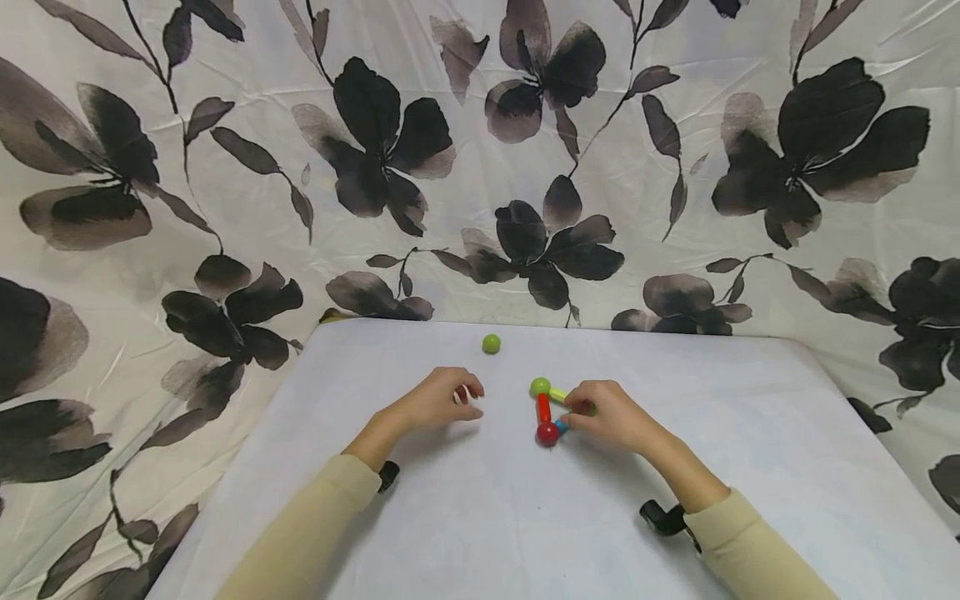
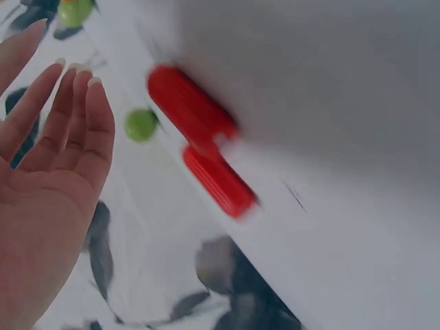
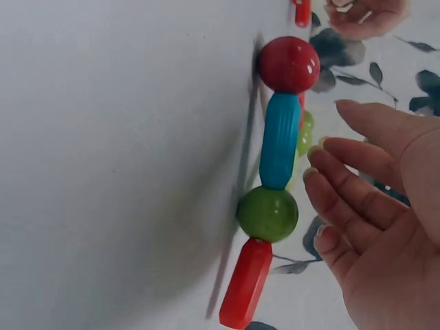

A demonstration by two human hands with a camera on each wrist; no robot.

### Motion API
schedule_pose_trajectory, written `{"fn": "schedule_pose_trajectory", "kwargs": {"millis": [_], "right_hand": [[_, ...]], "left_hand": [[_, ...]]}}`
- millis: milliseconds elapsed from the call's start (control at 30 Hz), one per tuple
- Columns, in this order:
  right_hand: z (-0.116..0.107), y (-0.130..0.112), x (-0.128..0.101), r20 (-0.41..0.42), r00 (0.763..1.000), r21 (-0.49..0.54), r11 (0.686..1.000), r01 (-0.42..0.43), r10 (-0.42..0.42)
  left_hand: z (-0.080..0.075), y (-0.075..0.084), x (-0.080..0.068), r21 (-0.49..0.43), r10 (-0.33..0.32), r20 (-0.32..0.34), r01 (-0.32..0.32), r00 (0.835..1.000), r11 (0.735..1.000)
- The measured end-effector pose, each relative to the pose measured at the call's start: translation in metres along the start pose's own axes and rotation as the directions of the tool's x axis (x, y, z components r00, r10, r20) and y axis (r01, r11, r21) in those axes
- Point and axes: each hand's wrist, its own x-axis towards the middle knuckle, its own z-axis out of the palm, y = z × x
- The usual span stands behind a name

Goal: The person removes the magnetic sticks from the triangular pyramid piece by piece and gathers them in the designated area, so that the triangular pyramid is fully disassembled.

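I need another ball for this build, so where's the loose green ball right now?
In the head view the loose green ball lies alone near the table's far edge, beyond the left hand and left of the stick-and-ball assembly at the right hand.

A white table (image 1: pixel 750 433) stands against a black-flowered cloth backdrop (image 1: pixel 300 125).

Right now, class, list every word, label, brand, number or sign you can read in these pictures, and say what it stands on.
None: no readable text in any view.
The cloth bears only dark flowers.
The sticks and balls are plain coloured plastic.
The table is bare white.
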Motion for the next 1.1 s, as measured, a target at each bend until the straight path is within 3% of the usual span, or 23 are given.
{"fn": "schedule_pose_trajectory", "kwargs": {"millis": [200,400,633,1100], "right_hand": [[0.001,0.003,0.008,-0.048,0.998,-0.028,0.999,-0.037,0.035],[0.006,0.007,0.018,-0.107,0.99,-0.086,0.991,-0.1,0.091],[0.013,0.011,0.028,-0.102,0.982,-0.143,0.974,-0.174,0.16],[0.019,0.018,0.035,-0.076,0.992,-0.101,0.989,-0.112,0.105]], "left_hand": [[0.018,0.015,0.024,0.004,-0.032,0.047,0.032,0.998,0.999],[0.034,0.016,0.045,-0.027,-0.071,0.042,0.072,0.997,0.997],[0.047,0.019,0.061,-0.07,-0.09,0.036,0.092,0.995,0.993],[0.056,0.023,0.08,-0.037,-0.094,0.072,0.097,0.993,0.995]]}}
